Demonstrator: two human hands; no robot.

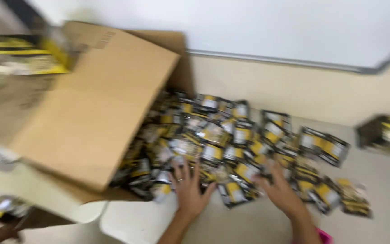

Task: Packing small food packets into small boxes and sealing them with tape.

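Both hands (231, 190) flat on glossy black-yellow sachets (231, 135), tipped cardboard box (95, 104) beside

I am reaching both forearms forward from the bottom edge of the view. I am holding my left hand (188, 190) flat, palm down, fingers spread and pointing away from me, a ring showing on one finger. I am angling my right hand (280, 190) inward, palm down, its fingers blurred and loosely extended, wrist slightly bent.
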